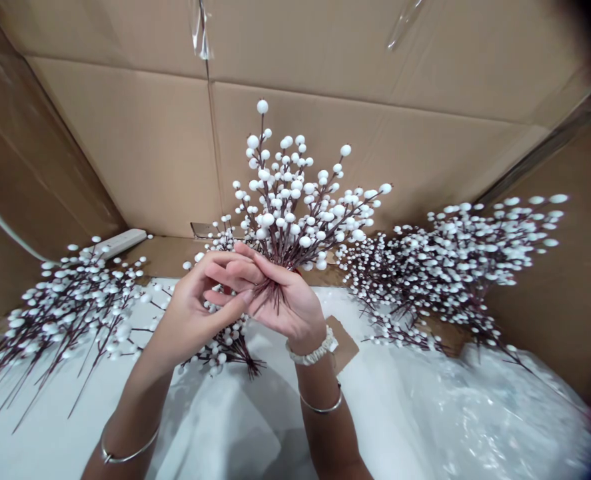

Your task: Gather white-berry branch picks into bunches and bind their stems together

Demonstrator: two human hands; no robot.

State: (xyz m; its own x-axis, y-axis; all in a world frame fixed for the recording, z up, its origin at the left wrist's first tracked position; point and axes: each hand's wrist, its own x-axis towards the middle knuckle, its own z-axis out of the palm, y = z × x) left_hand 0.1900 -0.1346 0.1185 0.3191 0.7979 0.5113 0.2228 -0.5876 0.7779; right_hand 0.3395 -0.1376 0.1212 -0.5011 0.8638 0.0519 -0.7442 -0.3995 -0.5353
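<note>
A bunch of white berry stems [295, 207] stands fanned out before me, its brown stalks running down into my hands. My right hand [290, 300], palm turned up, is closed around the lower stalks, and the cut ends stick out over the palm. From the other side my left hand [210, 293] meets it, fingers curled and thumb tip pressed at the stalks; its grip point is partly hidden. Below and behind my left hand, another bunch of berry stems [230, 350] lies on the white surface [255, 427].
Loose berry stems [75, 307] lie spread at the left, with a white box-like bar [120, 243] behind. A dense pile of berry stems [445, 267] is at the right. Clear plastic wrap [500, 413] lies at front right, beside a cardboard scrap [342, 343]. Cardboard walls [375, 127] enclose the back and sides.
</note>
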